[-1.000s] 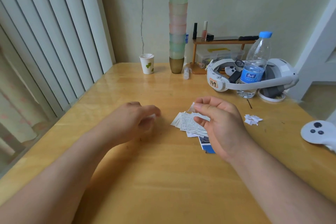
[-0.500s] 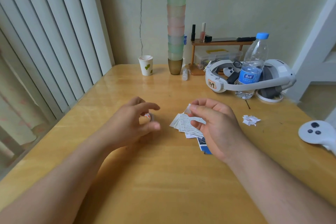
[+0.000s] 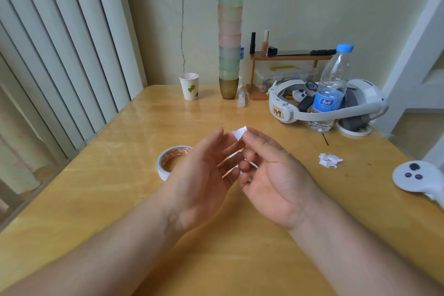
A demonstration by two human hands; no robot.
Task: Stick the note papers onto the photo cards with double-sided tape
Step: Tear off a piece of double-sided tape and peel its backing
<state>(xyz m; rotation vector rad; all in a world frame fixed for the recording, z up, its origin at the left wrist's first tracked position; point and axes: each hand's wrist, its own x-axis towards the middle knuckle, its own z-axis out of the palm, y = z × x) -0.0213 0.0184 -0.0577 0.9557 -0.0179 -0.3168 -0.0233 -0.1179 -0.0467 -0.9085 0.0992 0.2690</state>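
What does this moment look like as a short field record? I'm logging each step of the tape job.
right hand: pinches a small white tape piece at its fingertips
left hand: raised beside it, fingers fairly straight, holds nothing visible
tape roll: lies on the table, partly behind the left hand
paper scraps: small pile to the right
note papers and photo cards: not visible, likely behind the hands

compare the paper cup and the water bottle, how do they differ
The paper cup is short, opaque white with a green leaf print; the water bottle is tall, clear plastic with a blue label. The cup is open-topped with thin sticks inside; the bottle is shut with a blue cap. The cup stands alone, the bottle against a white headset. Both stand upright on the table.
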